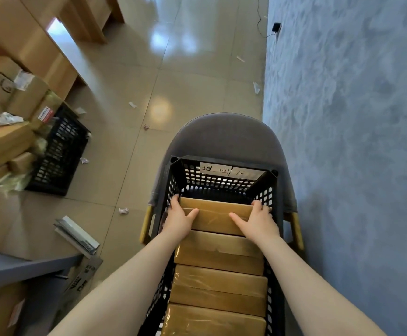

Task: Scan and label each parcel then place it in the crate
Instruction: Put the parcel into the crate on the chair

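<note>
Inside labelled black crate [224, 183], both hands' grip [182, 218] [258, 220] around farthest parcel [215, 215].

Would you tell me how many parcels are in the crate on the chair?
4 show in the crate: the farthest parcel, gripped by the left hand and right hand; second parcel; third parcel; nearest parcel. More may lie beneath.

I'm seeing both hands gripping the farthest parcel [215, 215] in the black crate [224, 183]: left hand [179, 218] at its left end, right hand [258, 220] at its right end, fingers curling over the far edge. Three more parcels [218, 284] are lying behind it. Crate is sitting on a grey chair [224, 134].
</note>
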`<action>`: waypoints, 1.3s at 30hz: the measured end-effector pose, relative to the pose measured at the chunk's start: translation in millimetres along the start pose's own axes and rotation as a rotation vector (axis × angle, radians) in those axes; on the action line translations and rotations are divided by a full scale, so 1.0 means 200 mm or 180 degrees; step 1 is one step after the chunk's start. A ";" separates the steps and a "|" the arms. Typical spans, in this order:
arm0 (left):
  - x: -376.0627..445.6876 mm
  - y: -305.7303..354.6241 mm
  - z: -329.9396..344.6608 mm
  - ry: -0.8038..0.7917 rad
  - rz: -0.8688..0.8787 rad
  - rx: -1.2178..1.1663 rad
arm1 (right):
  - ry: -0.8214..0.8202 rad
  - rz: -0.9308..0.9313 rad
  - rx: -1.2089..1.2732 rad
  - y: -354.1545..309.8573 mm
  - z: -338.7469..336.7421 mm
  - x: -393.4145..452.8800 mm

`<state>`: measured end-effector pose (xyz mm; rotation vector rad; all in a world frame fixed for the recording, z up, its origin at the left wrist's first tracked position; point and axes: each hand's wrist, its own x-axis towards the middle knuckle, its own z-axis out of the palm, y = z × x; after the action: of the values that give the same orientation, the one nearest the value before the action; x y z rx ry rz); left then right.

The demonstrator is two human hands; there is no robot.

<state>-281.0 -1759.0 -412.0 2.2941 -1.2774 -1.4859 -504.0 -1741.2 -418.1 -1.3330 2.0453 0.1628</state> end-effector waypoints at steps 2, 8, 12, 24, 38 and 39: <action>-0.01 -0.02 0.02 0.0374 0.0486 0.0395 | 0.0170 -0.0078 -0.0370 -0.01 0.00 0.00; -0.01 -0.11 0.04 0.0682 0.1749 0.2090 | 0.0767 -0.1099 -0.0806 -0.01 0.06 -0.03; -0.03 -0.12 0.01 0.0639 0.1965 0.2427 | 0.0607 -0.1052 -0.0782 -0.01 0.05 -0.05; -0.15 -0.07 -0.14 0.0014 0.2303 0.2832 | 0.0584 -0.0665 -0.0350 0.03 -0.03 -0.41; 0.05 -0.01 -0.27 -0.0258 0.2554 0.3276 | 0.0694 -0.0225 -0.0182 -0.08 0.04 -0.46; 0.07 0.01 -0.26 -0.0248 0.2575 0.3287 | 0.0691 -0.0278 -0.0234 -0.09 0.03 -0.41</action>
<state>-239.2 -1786.2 -394.5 1.5758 -2.9780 -0.6612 -465.7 -1685.7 -368.9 -1.5405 2.1720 0.0565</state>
